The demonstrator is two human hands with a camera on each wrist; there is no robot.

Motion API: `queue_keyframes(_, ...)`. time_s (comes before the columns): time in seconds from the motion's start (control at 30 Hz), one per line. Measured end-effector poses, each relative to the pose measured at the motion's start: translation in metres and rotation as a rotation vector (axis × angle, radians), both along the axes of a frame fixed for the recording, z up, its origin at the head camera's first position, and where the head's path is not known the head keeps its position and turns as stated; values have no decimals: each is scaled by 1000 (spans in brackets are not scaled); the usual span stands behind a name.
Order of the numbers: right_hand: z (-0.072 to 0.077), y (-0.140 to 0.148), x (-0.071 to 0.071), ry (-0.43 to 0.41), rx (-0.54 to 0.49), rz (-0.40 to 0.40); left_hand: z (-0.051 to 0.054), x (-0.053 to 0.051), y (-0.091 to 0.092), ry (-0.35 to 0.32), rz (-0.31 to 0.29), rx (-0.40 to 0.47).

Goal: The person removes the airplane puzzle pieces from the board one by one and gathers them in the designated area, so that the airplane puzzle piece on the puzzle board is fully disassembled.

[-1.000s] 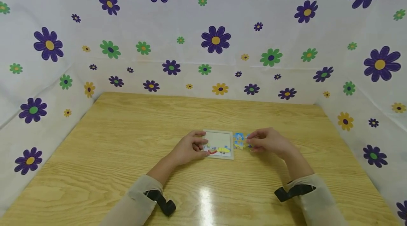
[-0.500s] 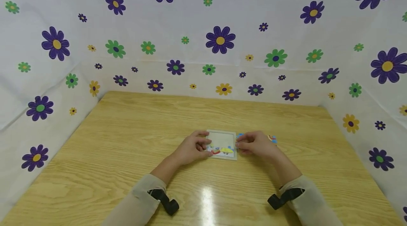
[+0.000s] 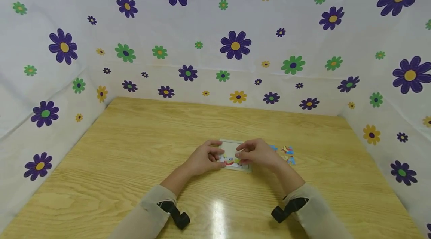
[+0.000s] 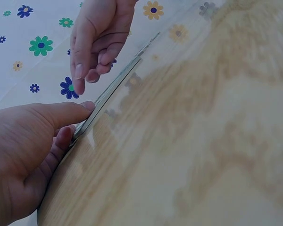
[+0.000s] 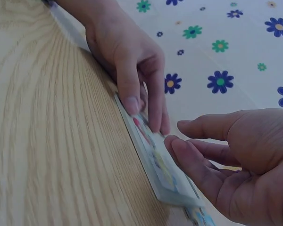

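A square jigsaw puzzle tray [image 3: 249,169] with a pale border lies flat on the table. Its near part bears a coloured picture strip; the visible far part is plain. My left hand [image 3: 203,158] grips the tray's left side, thumb towards the near corner, fingers farther back. In the left wrist view the thumb of the left hand [image 4: 28,141] lies against the tray's edge. My right hand [image 3: 257,153] hovers over the tray's right half, thumb and fingers bent towards each other. In the right wrist view, no piece shows between the fingertips of the right hand [image 5: 236,160].
Several blue, yellow and red puzzle pieces [image 3: 287,150] lie to the right of the tray, partly hidden by my right hand. A wood-grain table [image 3: 151,130] meets a white flowered cloth [image 3: 188,44] at the back and sides. Black straps [image 3: 173,214] sit on both wrists.
My right hand has moved left from the loose pieces to over the tray, uncovering pieces on the right. My left hand keeps its hold on the tray. The head view has shifted slightly.
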State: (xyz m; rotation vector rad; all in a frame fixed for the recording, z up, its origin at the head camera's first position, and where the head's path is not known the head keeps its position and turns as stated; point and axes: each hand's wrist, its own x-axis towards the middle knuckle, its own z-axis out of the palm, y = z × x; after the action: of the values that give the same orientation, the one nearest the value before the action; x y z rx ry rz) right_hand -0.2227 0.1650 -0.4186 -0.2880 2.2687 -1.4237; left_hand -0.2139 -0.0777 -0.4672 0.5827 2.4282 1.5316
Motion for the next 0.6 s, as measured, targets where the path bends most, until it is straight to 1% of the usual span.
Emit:
queue_keyframes(0.2,-4,-19,2,15,3,38,0,0,-2,3,-14,2)
queue_keyframes(0.47,-13,-31,1,-12,-18,47,0,0,-1,-26,-27,30)
queue_keyframes(0.6,-15,-34,1,25,18,60,0,-1,-2,-18,-28,33)
